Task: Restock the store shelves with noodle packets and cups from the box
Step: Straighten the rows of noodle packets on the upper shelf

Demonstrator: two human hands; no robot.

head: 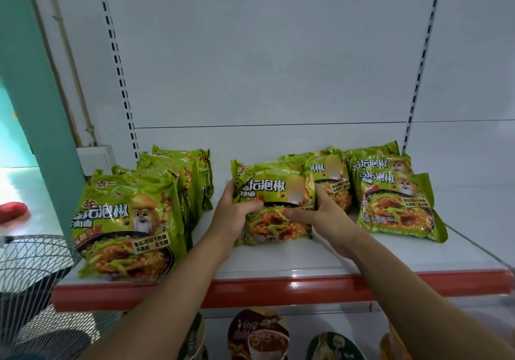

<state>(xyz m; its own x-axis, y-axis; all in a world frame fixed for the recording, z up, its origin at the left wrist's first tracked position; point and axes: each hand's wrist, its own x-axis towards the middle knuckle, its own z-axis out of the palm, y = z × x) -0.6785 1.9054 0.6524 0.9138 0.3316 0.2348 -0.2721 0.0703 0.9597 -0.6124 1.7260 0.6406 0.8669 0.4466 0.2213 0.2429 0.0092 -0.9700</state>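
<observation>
Mid-placing — left hand (232, 214) and right hand (320, 214) gripped the middle noodle packet (274, 206) on the shelf (278, 273); next, probably release and straighten the row.

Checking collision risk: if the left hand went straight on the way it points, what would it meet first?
The left hand grips the front green plastic noodle packet; next, probably the green packets stacked behind it.

Wire fan grille (30, 270) at lower left — teal pillar (36, 94) above, white wall box (94, 158) beside it
</observation>
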